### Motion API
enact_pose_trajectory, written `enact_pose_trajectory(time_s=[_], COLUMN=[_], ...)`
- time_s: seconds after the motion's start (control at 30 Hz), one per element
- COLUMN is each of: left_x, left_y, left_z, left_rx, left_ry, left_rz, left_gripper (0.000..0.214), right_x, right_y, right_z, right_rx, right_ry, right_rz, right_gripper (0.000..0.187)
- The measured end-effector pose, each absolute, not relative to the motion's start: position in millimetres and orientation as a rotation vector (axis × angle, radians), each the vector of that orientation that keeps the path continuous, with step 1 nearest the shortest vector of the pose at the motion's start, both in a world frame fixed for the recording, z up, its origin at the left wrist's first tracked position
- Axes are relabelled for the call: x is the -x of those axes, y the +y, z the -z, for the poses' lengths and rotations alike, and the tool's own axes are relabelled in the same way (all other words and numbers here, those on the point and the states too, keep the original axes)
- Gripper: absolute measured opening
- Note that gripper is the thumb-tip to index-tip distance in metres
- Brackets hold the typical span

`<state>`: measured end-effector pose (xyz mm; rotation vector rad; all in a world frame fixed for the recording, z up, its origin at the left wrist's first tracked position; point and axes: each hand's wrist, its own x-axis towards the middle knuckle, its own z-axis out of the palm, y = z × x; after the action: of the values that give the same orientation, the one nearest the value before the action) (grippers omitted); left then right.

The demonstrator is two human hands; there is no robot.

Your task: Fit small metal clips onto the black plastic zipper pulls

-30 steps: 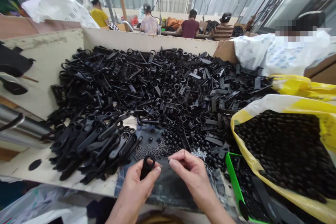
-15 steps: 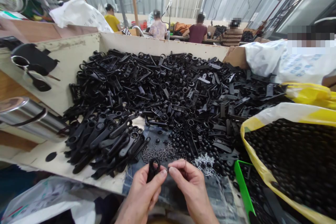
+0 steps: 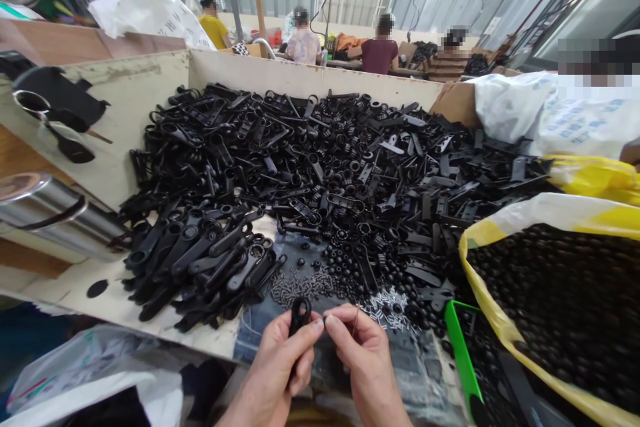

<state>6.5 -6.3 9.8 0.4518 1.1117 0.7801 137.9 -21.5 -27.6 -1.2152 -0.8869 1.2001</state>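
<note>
My left hand [image 3: 286, 355] is closed around a black ring-ended plastic part [image 3: 295, 320], its ring standing up above the fingers. Close beside it, my right hand [image 3: 369, 355] is pinched at thumb and forefinger. A tiny dark piece shows at those fingertips, too small to name, almost touching the left thumb. A thin reddish-brown sliver [image 3: 356, 320] stands up by the right fingers; what it belongs to is hidden. Just beyond the hands lie small dark screws [image 3: 300, 287], shiny silver pins [image 3: 387, 310] and black balls [image 3: 345, 267] on a dark blue cloth [image 3: 260, 327].
A large heap of black plastic parts [image 3: 320, 167] fills the walled bench. Long black handles [image 3: 200, 260] are stacked at left near a steel flask [image 3: 65, 213]. At right are a green tray [image 3: 463, 347] and a yellow-edged bag [image 3: 480, 293] of black balls. Several people sit farther back.
The view has shifted slightly. Both hands stay close together with the same grip, and the ring of the black part has turned a little.
</note>
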Motion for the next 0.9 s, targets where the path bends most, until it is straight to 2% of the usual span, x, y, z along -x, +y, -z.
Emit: enact_pose_trajectory(time_s=[0.4,0.57,0.77,0.9], left_x=[-4,-8,-3,-1], left_y=[-10,-11,-15,-14], left_z=[-7,-4,-10,-11], left_rx=[-0.288,-0.080,-0.160,-0.248], left_ry=[1.037,1.008,0.941,1.032], left_rz=[-0.746,-0.683,-0.655,-0.700], left_gripper=[0.055,0.063,0.053,0.051], right_x=[-167,-176,-177,-175], right_y=[-23,-25,-23,-22], right_z=[12,10,19,21], right_rx=[1.112,1.175,1.303,1.255], right_ry=[-1.522,-1.615,-1.370,-1.395], right_rz=[-0.766,-0.772,-0.960,-0.946], right_gripper=[0.009,0.008,0.027,0.019])
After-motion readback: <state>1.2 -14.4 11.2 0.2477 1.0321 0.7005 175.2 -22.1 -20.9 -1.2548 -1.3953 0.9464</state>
